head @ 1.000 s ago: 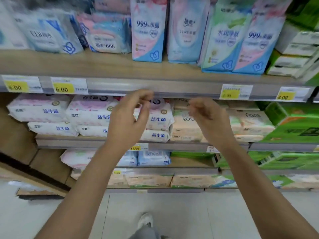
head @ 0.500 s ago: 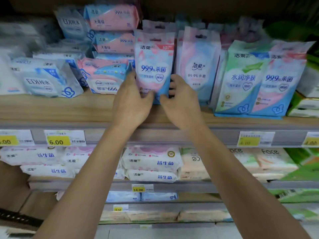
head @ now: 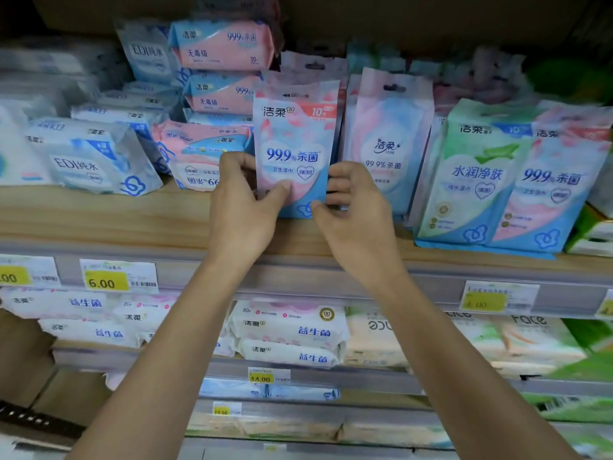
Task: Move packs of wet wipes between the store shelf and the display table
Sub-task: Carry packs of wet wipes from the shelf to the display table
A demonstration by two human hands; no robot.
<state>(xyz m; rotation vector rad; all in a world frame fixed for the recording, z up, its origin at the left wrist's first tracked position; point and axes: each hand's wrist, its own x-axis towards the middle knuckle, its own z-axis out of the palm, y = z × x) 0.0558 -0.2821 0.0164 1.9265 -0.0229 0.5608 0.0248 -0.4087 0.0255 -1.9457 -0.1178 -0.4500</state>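
A pink-and-blue pack of wet wipes (head: pixel 295 141) stands upright on the wooden store shelf (head: pixel 99 217), its lower end held from both sides. My left hand (head: pixel 245 207) grips its lower left corner, thumb across the front. My right hand (head: pixel 355 210) pinches its lower right edge with fingers curled. More upright packs stand right behind it and to its right: a pale pink pack (head: pixel 386 144), a green pack (head: pixel 474 174) and another pink-and-blue pack (head: pixel 550 180).
Left of my hands lie flat packs: a white-blue one (head: pixel 93 157) and stacked pink ones (head: pixel 225 44). Price tags (head: pixel 117 275) line the shelf edge. Lower shelves hold large white packs (head: pixel 288 327) and tissue packs (head: pixel 517 336).
Both hands rose from in front of the lower shelf to the upper shelf and closed on the pink-and-blue pack. The camera view tilted up and moved closer.
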